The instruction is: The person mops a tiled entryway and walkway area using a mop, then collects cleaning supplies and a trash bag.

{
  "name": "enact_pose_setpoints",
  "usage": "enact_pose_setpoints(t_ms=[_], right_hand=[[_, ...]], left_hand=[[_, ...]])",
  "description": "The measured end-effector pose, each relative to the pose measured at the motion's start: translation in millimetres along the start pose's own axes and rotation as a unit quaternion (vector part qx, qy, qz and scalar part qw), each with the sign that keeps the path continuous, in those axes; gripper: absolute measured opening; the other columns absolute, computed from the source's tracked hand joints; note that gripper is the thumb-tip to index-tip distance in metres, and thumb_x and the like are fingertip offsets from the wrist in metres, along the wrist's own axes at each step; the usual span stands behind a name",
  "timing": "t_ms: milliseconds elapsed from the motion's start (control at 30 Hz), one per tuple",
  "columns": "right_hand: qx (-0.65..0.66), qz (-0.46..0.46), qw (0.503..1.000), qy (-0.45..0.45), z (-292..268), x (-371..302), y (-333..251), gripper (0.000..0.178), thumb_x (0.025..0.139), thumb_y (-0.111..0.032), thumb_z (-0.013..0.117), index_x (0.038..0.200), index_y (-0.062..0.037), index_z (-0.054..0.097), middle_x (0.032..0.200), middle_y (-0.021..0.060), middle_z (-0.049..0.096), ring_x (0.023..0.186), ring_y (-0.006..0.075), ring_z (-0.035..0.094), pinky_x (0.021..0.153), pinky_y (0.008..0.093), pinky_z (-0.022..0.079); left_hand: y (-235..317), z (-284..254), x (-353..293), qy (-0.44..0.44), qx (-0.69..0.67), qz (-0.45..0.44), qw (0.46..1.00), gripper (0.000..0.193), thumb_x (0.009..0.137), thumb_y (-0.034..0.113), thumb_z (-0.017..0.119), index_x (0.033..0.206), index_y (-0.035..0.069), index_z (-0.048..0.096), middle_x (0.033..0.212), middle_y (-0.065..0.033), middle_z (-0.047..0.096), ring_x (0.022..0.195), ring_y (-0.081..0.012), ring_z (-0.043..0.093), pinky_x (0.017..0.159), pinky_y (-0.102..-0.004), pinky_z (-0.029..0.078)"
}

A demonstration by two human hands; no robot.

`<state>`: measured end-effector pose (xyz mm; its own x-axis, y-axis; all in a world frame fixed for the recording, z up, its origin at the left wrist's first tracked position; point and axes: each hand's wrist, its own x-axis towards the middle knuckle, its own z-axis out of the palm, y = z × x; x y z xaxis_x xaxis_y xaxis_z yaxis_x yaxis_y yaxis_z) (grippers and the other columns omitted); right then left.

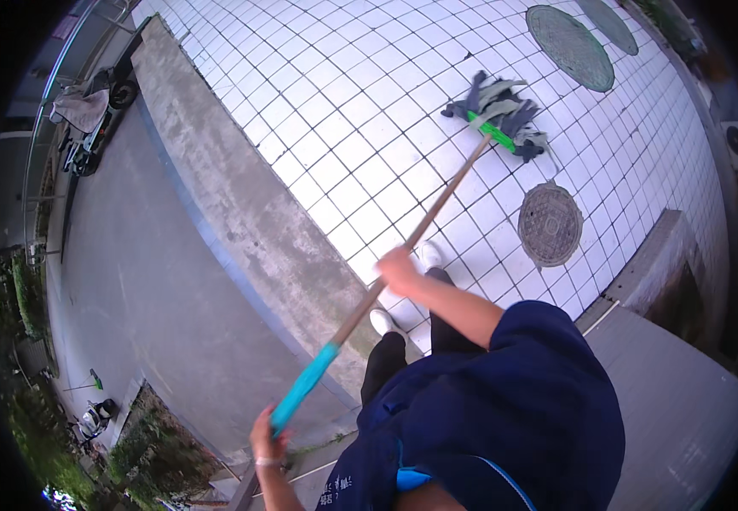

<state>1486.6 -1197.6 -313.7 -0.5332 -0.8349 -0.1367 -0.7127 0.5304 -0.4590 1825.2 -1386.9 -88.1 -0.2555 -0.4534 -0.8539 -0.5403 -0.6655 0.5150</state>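
"Mop (440, 203) first: where is it?"

"Out on the white tiled floor (328, 95), the largest thing about, with a grey concrete strip (211, 166) along its left side. Its wooden shaft (360, 313) slants up to the grey strands (505, 102), which lie spread on the tiles."

"How far along would you put the mopping?"

"Under way, I'd judge, since the strands are down. How much is done I cannot tell: no wet edge shows to part cleaned tiles from uncleaned. A round manhole cover (550, 224) sits near the strands, apart from them."

"And the hands?"

"Right hand (399, 272): fingers closed round the bare wood, partway along. Left hand (267, 437): fingers wrapped at the top end of the teal grip (305, 389)."

"Anything smaller?"

"One dark speck (469, 56) beyond the strands. If it's dirt, that spot is probably left to do, but I can't make out what it is."
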Motion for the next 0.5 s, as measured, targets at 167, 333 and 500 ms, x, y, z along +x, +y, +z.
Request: enact_pose_setpoints(t_ms=[167, 333, 500], right_hand=[[-0.053, 0.165, 0.979, -0.113, -33.6, -31.7, 159.3, 0.017, 0.063, -0.003, 0.055, 0.079, -0.0082, 0.053, 0.098, 0.0104, 0.05, 0.109, 0.0265, 0.037, 0.087, 0.0314, 0.036], [0.056, 0.212, 0.974, -0.057, -35.2, -39.9, 197.3, 0.029, 0.062, 0.004, 0.054, 0.086, -0.0104, 0.049, 0.114, 0.0097, 0.042, 0.113, 0.0289, 0.032, 0.091, 0.0335, 0.032], [0.028, 0.139, 0.989, 0.033, -28.3, -13.2, 170.5, 0.015, 0.064, -0.006, 0.056, 0.076, -0.0137, 0.055, 0.089, 0.0092, 0.053, 0.105, 0.0308, 0.039, 0.085, 0.0399, 0.033]], left_hand=[[22.9, 250.8, 63.8, -0.271, 0.178, -0.19, 0.927, 0.041, 0.074, 0.012, 0.05, 0.111, -0.003, 0.041, 0.083, -0.0139, 0.057, 0.06, -0.0162, 0.054, 0.049, -0.0237, 0.044], [27.8, 261.6, 58.3, -0.344, 0.331, -0.161, 0.864, 0.037, 0.07, 0.012, 0.055, 0.103, -0.002, 0.044, 0.07, -0.0091, 0.055, 0.052, -0.0129, 0.052, 0.045, -0.0224, 0.04], [69.6, 217.8, 20.3, -0.276, 0.323, -0.089, 0.901, 0.039, 0.071, 0.009, 0.057, 0.105, -0.002, 0.045, 0.063, -0.0041, 0.052, 0.051, -0.0093, 0.051, 0.044, -0.0213, 0.041]])
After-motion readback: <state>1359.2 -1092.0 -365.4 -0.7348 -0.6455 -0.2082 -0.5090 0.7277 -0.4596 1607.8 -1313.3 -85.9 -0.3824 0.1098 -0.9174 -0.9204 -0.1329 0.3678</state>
